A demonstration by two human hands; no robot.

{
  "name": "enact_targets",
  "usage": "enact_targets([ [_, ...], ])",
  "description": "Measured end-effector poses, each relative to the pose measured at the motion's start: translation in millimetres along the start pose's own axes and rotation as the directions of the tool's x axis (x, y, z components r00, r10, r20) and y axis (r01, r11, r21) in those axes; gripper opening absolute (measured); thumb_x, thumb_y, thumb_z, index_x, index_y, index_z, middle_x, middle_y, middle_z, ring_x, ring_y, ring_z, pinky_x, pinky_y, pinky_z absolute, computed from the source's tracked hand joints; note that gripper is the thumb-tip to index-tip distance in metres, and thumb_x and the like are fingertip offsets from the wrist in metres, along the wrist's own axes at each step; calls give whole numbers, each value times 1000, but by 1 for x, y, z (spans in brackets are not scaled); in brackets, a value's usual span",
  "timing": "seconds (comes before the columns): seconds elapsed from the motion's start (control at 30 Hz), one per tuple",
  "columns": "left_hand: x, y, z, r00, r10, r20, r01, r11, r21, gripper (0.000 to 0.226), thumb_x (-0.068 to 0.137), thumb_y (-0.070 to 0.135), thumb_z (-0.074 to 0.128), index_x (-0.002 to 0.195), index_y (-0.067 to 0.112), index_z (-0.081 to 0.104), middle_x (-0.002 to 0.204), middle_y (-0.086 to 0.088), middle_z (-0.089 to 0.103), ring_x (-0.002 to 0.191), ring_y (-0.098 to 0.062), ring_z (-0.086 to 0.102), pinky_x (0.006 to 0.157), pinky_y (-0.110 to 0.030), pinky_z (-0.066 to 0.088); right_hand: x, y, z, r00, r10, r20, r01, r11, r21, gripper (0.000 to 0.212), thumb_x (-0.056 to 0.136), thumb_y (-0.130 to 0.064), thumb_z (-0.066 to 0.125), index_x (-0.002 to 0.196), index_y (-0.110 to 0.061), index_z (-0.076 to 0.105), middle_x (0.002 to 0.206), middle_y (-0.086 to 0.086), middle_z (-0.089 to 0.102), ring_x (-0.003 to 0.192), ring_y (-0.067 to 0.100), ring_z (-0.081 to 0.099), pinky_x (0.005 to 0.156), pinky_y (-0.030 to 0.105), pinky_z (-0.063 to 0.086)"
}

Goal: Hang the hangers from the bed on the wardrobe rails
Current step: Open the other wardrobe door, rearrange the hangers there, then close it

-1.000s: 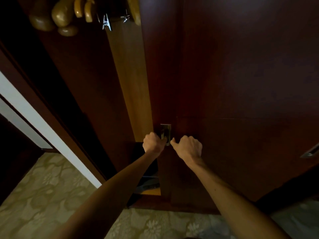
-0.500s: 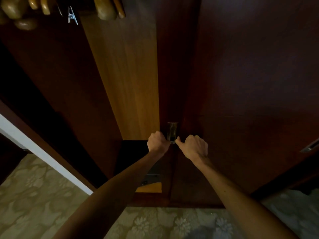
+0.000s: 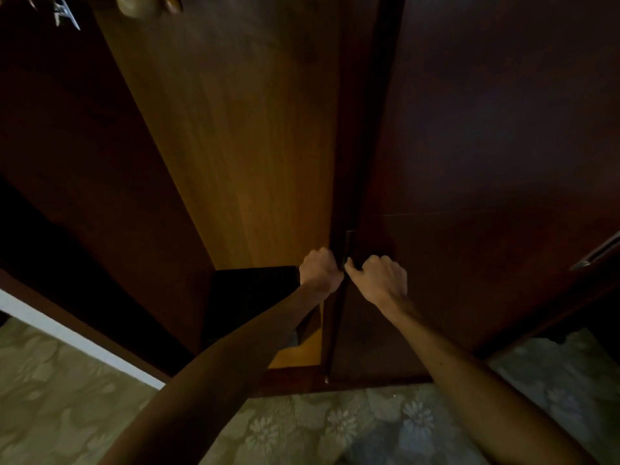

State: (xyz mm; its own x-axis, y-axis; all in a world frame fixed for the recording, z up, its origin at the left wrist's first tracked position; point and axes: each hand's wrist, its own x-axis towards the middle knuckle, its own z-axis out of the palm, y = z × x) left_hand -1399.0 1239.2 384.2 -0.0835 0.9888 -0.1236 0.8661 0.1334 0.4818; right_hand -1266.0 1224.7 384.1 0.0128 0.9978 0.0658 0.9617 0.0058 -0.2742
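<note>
Wooden hangers point(image 3: 147, 3) hang at the top edge of the view inside the open wardrobe, with a metal clip point(image 3: 65, 15) to their left. My left hand point(image 3: 320, 270) is curled around the left edge of the dark sliding wardrobe door point(image 3: 486, 146). My right hand point(image 3: 379, 280) is a loose fist against the door face, its thumb touching the narrow metal handle point(image 3: 349, 245). Neither hand holds a hanger. No bed or rail is in view.
The wardrobe's light wood back panel point(image 3: 241, 146) shows through the opening, with a dark box point(image 3: 255, 297) low inside. Another metal handle point(image 3: 600, 251) is on the door at the right. Floral carpet point(image 3: 302, 431) covers the floor.
The door has slid to the right with both hands on it, so the lit opening is wider. The hangers have drifted toward the upper left of the view.
</note>
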Motion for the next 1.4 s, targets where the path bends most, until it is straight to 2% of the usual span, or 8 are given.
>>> enact_targets([
  [0.33, 7, 14, 16, 979, 192, 69, -200, 969, 144, 15, 98, 21, 55, 101, 8, 63, 104, -11, 62, 97, -28, 60, 78, -38, 53, -1, 2, -11, 999, 15, 52, -15, 1000, -2, 50, 96, -58, 47, 67, -19, 60, 62, -5, 57, 59, 16, 57, 57, 29, 44],
  [0.63, 4, 10, 14, 983, 150, 102, -160, 982, 102, 11, 97, 18, 56, 92, 12, 64, 97, -8, 64, 90, -26, 64, 75, -40, 58, -11, -7, -20, 997, 48, 57, -51, 997, 63, 54, 96, -59, 46, 61, -21, 61, 59, -5, 60, 57, 14, 61, 59, 32, 55],
  [0.77, 1, 6, -6, 984, 116, 138, -114, 993, -27, 13, 95, 18, 58, 95, 15, 71, 87, -4, 70, 79, -23, 70, 71, -42, 63, -14, -17, -38, 999, -4, 54, -1, 995, 98, 49, 99, -49, 50, 58, -22, 56, 56, -8, 55, 51, 7, 55, 47, 23, 40],
  [0.9, -4, 5, -69, 992, 108, -67, -116, 987, -115, 25, 94, 32, 59, 113, 21, 71, 105, 4, 70, 96, -19, 68, 78, -37, 60, -10, -52, -83, 991, -127, -31, 131, 970, 207, 39, 99, -43, 54, 65, -24, 60, 56, -10, 55, 50, 4, 55, 47, 20, 41],
  [0.97, -7, 7, -120, 973, 103, -206, -139, 976, -169, 22, 94, 26, 61, 114, 21, 71, 100, 6, 71, 87, -14, 69, 70, -31, 60, -7, -79, -116, 971, -211, -115, 235, 935, 264, 31, 98, -41, 56, 71, -27, 62, 60, -12, 58, 55, 5, 56, 50, 20, 41],
  [1.07, -22, 11, -209, 899, 71, -432, -198, 946, -256, 14, 95, 21, 62, 105, 23, 72, 83, 13, 67, 66, -4, 65, 47, -14, 47, -2, -123, -173, 913, -300, -277, 380, 871, 311, 18, 95, -41, 60, 101, -28, 71, 89, -12, 72, 78, 8, 67, 68, 31, 58],
  [1.23, -42, 17, -326, 714, 15, -700, -301, 910, -287, 13, 97, 30, 60, 99, 25, 72, 78, 8, 70, 69, -10, 69, 63, -34, 62, 21, -184, -253, 737, -291, -610, 552, 780, 296, 26, 89, -43, 64, 109, -28, 69, 98, -12, 73, 90, 11, 68, 78, 36, 59],
  [1.4, -39, 38, -416, 472, 82, -878, -389, 913, -124, 24, 102, 35, 51, 96, 21, 69, 69, 7, 65, 59, -10, 62, 56, -26, 52, 55, -243, -316, 547, -215, -809, 666, 698, 264, 36, 86, -47, 66, 115, -25, 67, 105, -9, 66, 90, 8, 63, 79, 27, 54],
])
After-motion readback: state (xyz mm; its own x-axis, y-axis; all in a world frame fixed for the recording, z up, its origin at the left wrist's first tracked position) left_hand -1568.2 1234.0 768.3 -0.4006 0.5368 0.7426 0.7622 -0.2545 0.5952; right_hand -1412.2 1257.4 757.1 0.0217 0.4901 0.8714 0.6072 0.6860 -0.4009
